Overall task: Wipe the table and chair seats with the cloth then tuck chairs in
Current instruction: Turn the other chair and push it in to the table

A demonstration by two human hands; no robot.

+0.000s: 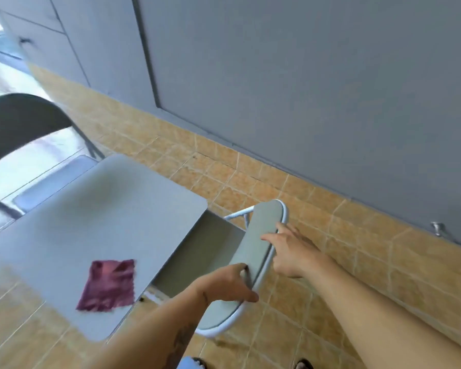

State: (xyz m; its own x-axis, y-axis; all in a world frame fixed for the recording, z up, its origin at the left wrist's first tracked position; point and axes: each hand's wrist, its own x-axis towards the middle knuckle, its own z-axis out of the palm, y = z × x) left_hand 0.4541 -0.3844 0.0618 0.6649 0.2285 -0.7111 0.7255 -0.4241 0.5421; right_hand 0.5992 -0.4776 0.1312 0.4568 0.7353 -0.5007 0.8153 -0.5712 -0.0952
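Note:
A grey table (72, 235) fills the left middle of the view. On its near part lies a maroon cloth (108, 286), flat and apart from both hands. To the table's right stands a grey folding chair with a white frame; its backrest (256, 251) faces me and its seat (205, 254) sits partly under the table edge. My left hand (229, 283) grips the lower end of the backrest. My right hand (290, 249) rests on the backrest's upper edge, fingers over the rim.
A dark folding chair (19, 129) with a blue-grey seat (56, 179) stands at the table's far left end. Grey cabinet doors (304, 89) run along the back above the tan tiled floor (357, 262). My feet (301, 364) show at the bottom edge.

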